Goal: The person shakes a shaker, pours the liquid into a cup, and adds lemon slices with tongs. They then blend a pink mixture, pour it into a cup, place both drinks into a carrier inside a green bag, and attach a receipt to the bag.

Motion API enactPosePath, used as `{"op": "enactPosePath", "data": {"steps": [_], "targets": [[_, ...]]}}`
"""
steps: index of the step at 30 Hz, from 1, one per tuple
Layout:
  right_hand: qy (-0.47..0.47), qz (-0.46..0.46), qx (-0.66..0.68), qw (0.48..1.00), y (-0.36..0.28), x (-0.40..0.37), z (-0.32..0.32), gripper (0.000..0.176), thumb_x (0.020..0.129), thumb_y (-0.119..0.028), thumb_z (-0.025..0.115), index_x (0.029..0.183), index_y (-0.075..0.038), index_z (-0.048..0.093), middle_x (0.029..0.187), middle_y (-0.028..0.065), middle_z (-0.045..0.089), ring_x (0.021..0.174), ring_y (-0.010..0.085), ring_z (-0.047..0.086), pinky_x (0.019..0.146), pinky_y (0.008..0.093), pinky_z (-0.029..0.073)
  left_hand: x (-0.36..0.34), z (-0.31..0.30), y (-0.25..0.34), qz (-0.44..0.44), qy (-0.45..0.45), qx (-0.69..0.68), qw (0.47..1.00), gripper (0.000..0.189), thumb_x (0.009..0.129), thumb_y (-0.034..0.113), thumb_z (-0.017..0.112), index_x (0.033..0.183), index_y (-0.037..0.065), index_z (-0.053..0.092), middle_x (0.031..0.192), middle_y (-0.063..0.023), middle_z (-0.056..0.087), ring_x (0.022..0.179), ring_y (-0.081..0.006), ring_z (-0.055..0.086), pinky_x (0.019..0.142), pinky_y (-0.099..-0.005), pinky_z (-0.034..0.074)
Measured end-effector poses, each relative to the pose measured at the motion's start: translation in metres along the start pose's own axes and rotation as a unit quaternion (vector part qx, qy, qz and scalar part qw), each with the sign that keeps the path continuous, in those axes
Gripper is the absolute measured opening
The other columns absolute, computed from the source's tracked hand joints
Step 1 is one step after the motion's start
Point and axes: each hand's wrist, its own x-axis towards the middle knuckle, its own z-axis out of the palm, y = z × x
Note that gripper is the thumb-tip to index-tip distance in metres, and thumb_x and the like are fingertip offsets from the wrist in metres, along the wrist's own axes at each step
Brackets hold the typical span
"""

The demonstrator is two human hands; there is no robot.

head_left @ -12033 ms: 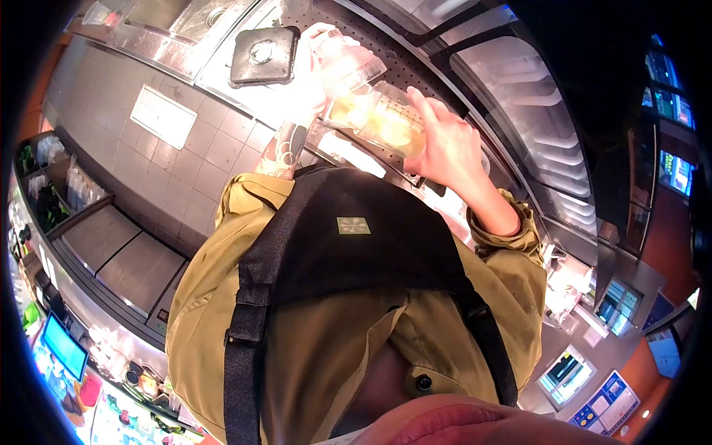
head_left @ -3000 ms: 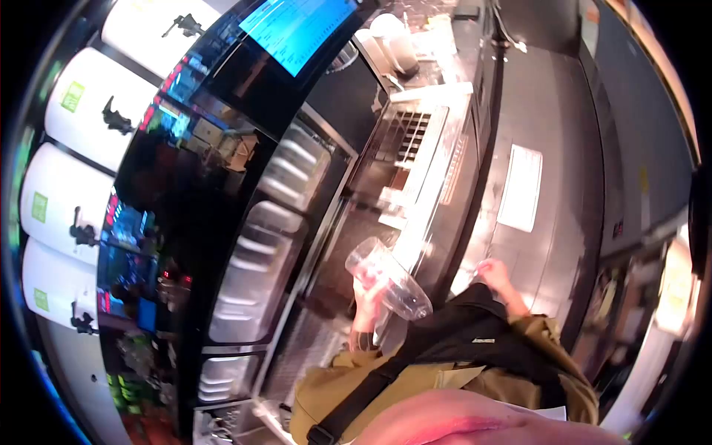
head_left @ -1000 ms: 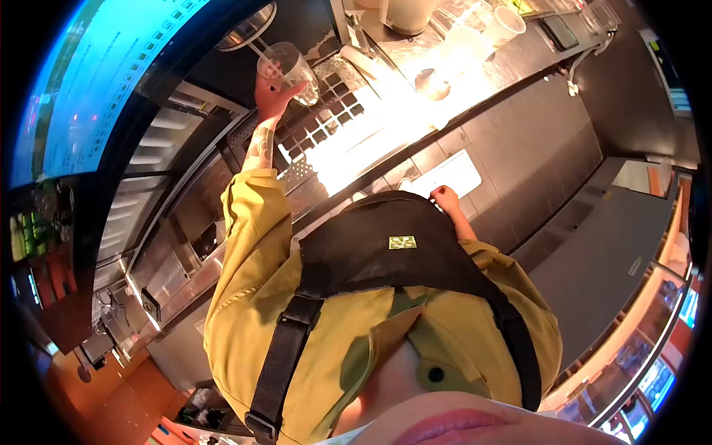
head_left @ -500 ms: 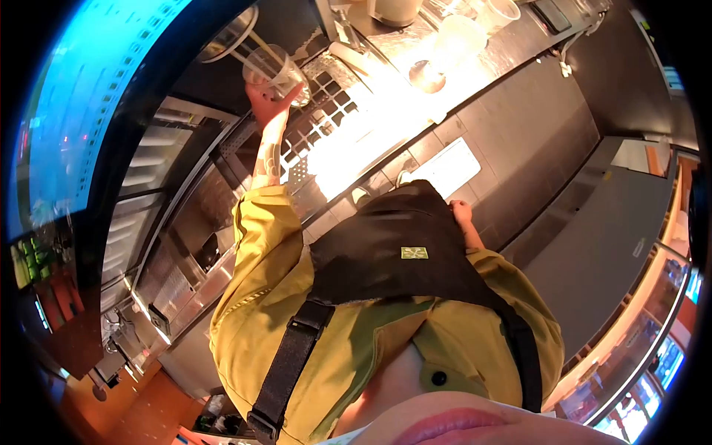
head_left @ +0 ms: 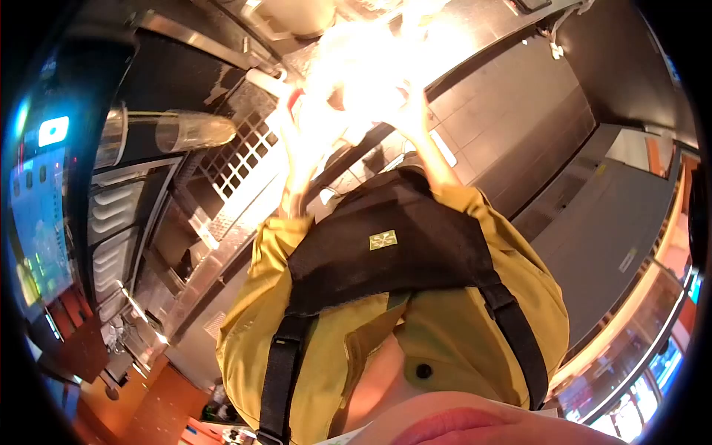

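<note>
I see the clear jug point(head_left: 196, 132) left of the left hand point(head_left: 292, 117), the nearer one, its long axis running left to right beside the grate point(head_left: 239, 153). Farther right is the right hand point(head_left: 411, 113). Glare hides both hands' openness and any hold.

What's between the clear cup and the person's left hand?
In the head view, part of the square-holed grate lies between the clear cup and the left hand.

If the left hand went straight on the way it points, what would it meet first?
Probably the near end of the pale tube just ahead of the left hand, then the pale rounded container. Glare washes out the fingers, so the depth is uncertain.
</note>
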Motion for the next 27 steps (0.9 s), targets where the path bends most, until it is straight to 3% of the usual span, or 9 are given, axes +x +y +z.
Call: {"op": "enactPosePath", "data": {"steps": [1,4,6,8,9,17,23,24,27], "targets": [[-0.051,-0.036,0.031,0.998,-0.011,0.031,0.007,0.066,0.065,-0.021,0.084,0.120,-0.003,0.054,0.109,0.0126,0.060,0.098,0.0211,0.060,0.082,0.0351,0.052,0.025,0.027,0.011,0.029,0.004,0.053,0.998,0.111,0.054,0.025,0.092,0.141,0.004,0.028,0.139,-0.0183,0.037,0.130,-0.0292,0.037,0.109,-0.0422,0.032],[-0.178,-0.097,0.083,0.976,-0.012,0.082,0.020,0.048,0.073,-0.027,0.079,0.112,-0.005,0.062,0.097,0.0098,0.067,0.088,0.0179,0.064,0.077,0.0346,0.053,0.082,0.068,-0.017,0.006,0.016,-0.022,1.000,0.094,0.062,0.024,0.086,0.137,-0.001,0.037,0.134,-0.0173,0.047,0.125,-0.0271,0.045,0.104,-0.0410,0.039],[-0.270,0.109,0.321,0.901,-0.054,0.105,-0.001,0.044,0.075,-0.029,0.078,0.110,-0.007,0.064,0.097,0.0086,0.067,0.089,0.0181,0.064,0.080,0.0347,0.052,0.109,0.067,0.008,-0.040,0.007,-0.087,0.995,0.072,0.072,0.026,0.077,0.131,-0.002,0.047,0.125,-0.0153,0.056,0.117,-0.0245,0.054,0.099,-0.0397,0.045],[-0.276,0.059,0.252,0.926,-0.095,0.112,-0.031,0.045,0.075,-0.026,0.078,0.113,-0.006,0.063,0.101,0.0078,0.066,0.093,0.0183,0.063,0.082,0.0355,0.052,0.129,0.045,0.015,-0.115,0.018,-0.216,0.969,0.049,0.085,0.030,0.061,0.123,0.000,0.056,0.114,-0.0118,0.064,0.105,-0.0218,0.062,0.092,-0.0385,0.050],[-0.279,0.045,0.270,0.921,-0.105,0.112,-0.043,0.045,0.075,-0.026,0.078,0.113,-0.006,0.063,0.101,0.0078,0.066,0.093,0.0182,0.063,0.083,0.0355,0.052,0.128,0.046,0.044,-0.159,0.025,-0.255,0.953,0.049,0.082,0.029,0.065,0.123,0.002,0.058,0.118,-0.0111,0.063,0.109,-0.0236,0.061,0.093,-0.0392,0.050],[-0.302,0.073,0.438,0.844,-0.115,0.089,-0.127,0.048,0.074,-0.025,0.079,0.114,-0.005,0.061,0.103,0.0078,0.065,0.095,0.0180,0.062,0.084,0.0353,0.051,0.153,0.061,0.125,-0.062,-0.035,-0.322,0.944,0.039,0.088,0.011,0.060,0.125,-0.002,0.053,0.118,-0.0095,0.062,0.108,-0.0204,0.060,0.099,-0.0324,0.045],[-0.315,0.082,0.464,0.824,-0.113,0.089,-0.144,0.050,0.074,-0.024,0.079,0.115,-0.004,0.060,0.105,0.0079,0.064,0.096,0.0178,0.061,0.085,0.0351,0.050,0.169,0.041,0.120,0.022,0.014,-0.337,0.941,0.043,0.090,0.023,0.057,0.124,-0.003,0.054,0.118,-0.0122,0.062,0.109,-0.0244,0.059,0.098,-0.0362,0.046],[-0.316,0.082,0.470,0.820,-0.114,0.088,-0.145,0.050,0.074,-0.024,0.080,0.115,-0.004,0.060,0.105,0.0079,0.064,0.096,0.0177,0.061,0.085,0.0351,0.050,0.165,0.034,0.137,-0.056,0.003,-0.444,0.894,0.049,0.087,0.031,0.059,0.123,-0.003,0.055,0.119,-0.0138,0.062,0.111,-0.0264,0.059,0.098,-0.0373,0.046],[-0.325,0.083,0.476,0.813,-0.116,0.085,-0.148,0.051,0.073,-0.024,0.080,0.116,-0.004,0.059,0.106,0.0079,0.063,0.097,0.0176,0.060,0.086,0.0350,0.049,0.168,0.030,0.156,0.042,0.010,-0.349,0.936,0.054,0.084,0.032,0.059,0.125,-0.003,0.054,0.122,-0.0158,0.061,0.112,-0.0284,0.058,0.100,-0.0401,0.045]]}}
